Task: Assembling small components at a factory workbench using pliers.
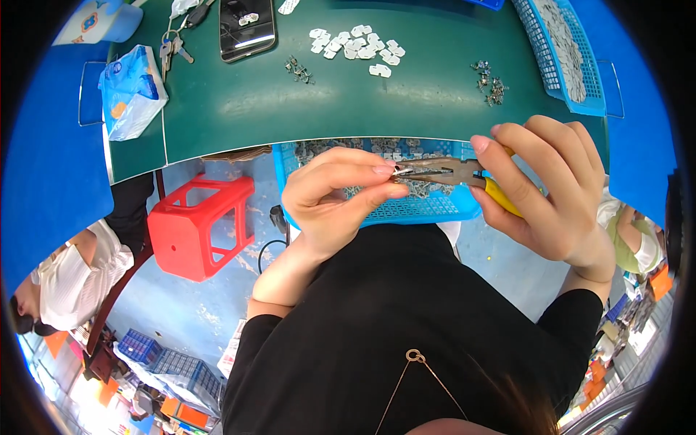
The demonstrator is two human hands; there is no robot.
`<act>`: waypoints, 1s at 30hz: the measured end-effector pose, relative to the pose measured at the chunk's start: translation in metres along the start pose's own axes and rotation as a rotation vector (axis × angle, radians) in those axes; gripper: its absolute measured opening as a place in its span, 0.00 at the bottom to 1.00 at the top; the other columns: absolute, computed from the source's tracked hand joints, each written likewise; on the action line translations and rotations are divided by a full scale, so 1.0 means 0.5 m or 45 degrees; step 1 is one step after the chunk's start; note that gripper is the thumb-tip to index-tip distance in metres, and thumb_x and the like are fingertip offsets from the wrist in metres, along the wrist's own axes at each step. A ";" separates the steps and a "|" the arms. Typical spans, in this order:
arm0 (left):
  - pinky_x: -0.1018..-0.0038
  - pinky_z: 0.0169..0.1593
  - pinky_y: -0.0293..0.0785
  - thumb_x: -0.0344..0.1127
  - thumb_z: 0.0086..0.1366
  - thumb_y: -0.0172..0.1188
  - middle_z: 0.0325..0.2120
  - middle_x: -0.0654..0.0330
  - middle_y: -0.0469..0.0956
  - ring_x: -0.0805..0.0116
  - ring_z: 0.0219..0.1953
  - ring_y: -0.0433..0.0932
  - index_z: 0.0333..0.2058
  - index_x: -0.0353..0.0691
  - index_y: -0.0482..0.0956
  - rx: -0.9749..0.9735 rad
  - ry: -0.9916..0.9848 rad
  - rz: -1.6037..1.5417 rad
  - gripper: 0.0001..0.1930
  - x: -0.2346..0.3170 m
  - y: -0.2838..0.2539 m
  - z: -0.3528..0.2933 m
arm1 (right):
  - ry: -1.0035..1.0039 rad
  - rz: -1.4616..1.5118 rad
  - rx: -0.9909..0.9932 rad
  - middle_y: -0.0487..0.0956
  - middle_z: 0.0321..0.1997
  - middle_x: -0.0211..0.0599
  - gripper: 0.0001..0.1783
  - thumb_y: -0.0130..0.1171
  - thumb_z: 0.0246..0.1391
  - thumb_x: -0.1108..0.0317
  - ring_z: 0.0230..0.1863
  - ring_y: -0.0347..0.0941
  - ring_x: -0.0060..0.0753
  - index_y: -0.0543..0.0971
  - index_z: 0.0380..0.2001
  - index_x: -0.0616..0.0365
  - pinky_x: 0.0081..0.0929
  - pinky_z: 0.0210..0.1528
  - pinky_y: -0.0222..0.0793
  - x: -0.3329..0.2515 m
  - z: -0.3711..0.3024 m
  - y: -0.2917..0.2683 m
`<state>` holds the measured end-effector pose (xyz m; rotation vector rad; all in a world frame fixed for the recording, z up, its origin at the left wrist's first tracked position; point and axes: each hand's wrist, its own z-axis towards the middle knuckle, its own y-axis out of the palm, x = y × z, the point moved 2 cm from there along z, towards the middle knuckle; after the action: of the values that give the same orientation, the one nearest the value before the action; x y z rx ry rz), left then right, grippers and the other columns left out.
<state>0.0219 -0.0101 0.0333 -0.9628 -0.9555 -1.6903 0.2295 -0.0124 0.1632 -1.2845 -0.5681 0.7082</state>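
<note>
My right hand (pixel 551 192) is closed around the yellow handles of a pair of pliers (pixel 451 171), whose jaws point left. My left hand (pixel 337 190) pinches a small metal part (pixel 400 172) between thumb and fingertips, right at the tips of the jaws. Fingers hide most of that part, so its exact kind does not show. Below both hands, a blue plastic basket (pixel 435 210) holds many small metal pieces. On the green table (pixel 239 119) lie a group of flat white pieces (pixel 355 45) and two little heaps of metal parts, one heap (pixel 299 70) left and another heap (pixel 493 85) right.
A phone (pixel 248 30), keys (pixel 174 49) and a tissue pack (pixel 132 93) lie at the table's left. Another blue basket (pixel 591 90) with flat pieces stands at the far right. A red stool (pixel 190 232) is on the floor at left. Other people sit at both sides.
</note>
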 end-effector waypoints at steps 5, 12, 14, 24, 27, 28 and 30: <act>0.78 0.33 0.77 0.16 0.44 0.69 0.30 0.51 0.78 0.69 0.30 0.79 0.30 0.33 0.77 -0.042 0.110 0.138 0.13 0.015 0.001 0.012 | -0.064 -0.091 0.008 0.75 0.39 0.42 0.25 0.69 0.31 0.71 0.35 0.70 0.40 0.79 0.40 0.64 0.29 0.29 0.65 -0.007 0.002 -0.008; 0.78 0.32 0.77 0.16 0.42 0.70 0.28 0.51 0.79 0.68 0.30 0.79 0.28 0.33 0.79 -0.061 0.093 0.255 0.13 0.032 -0.002 0.019 | -0.193 -0.220 0.088 0.76 0.37 0.43 0.22 0.68 0.34 0.70 0.33 0.70 0.39 0.80 0.38 0.64 0.29 0.27 0.63 -0.015 0.008 -0.005; 0.78 0.33 0.77 0.16 0.42 0.70 0.28 0.51 0.80 0.68 0.30 0.79 0.28 0.33 0.79 -0.077 0.100 0.269 0.13 0.033 -0.003 0.021 | -0.195 -0.252 0.086 0.76 0.37 0.43 0.21 0.67 0.34 0.70 0.32 0.70 0.39 0.81 0.38 0.65 0.29 0.26 0.62 -0.017 0.008 -0.007; 0.76 0.33 0.79 0.18 0.44 0.69 0.28 0.53 0.81 0.64 0.33 0.82 0.29 0.35 0.81 -0.038 0.138 0.277 0.12 0.031 -0.002 0.014 | -0.256 -0.221 0.100 0.75 0.32 0.42 0.20 0.67 0.33 0.70 0.29 0.69 0.38 0.80 0.35 0.65 0.27 0.24 0.60 -0.014 0.005 0.000; 0.75 0.34 0.80 0.16 0.43 0.69 0.28 0.51 0.80 0.63 0.33 0.82 0.29 0.33 0.79 -0.059 0.141 0.310 0.12 0.035 0.001 0.017 | -0.237 -0.190 0.130 0.74 0.32 0.42 0.20 0.67 0.32 0.70 0.28 0.69 0.37 0.80 0.34 0.65 0.27 0.24 0.60 -0.012 0.000 0.005; 0.75 0.35 0.80 0.15 0.42 0.69 0.28 0.50 0.79 0.63 0.32 0.81 0.28 0.31 0.78 -0.067 0.136 0.308 0.13 0.035 0.003 0.018 | -0.216 -0.171 0.134 0.74 0.32 0.42 0.20 0.67 0.31 0.70 0.28 0.69 0.37 0.80 0.33 0.65 0.27 0.24 0.60 -0.012 -0.001 0.005; 0.75 0.35 0.79 0.15 0.43 0.69 0.29 0.50 0.79 0.63 0.32 0.81 0.28 0.31 0.78 -0.058 0.159 0.320 0.13 0.033 0.003 0.020 | -0.193 -0.121 0.098 0.74 0.32 0.41 0.20 0.68 0.31 0.70 0.28 0.69 0.38 0.79 0.34 0.65 0.27 0.25 0.62 -0.007 0.002 0.007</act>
<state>0.0208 -0.0071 0.0523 -0.9533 -0.6857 -1.5449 0.2261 -0.0138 0.1600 -1.1310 -0.7138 0.7456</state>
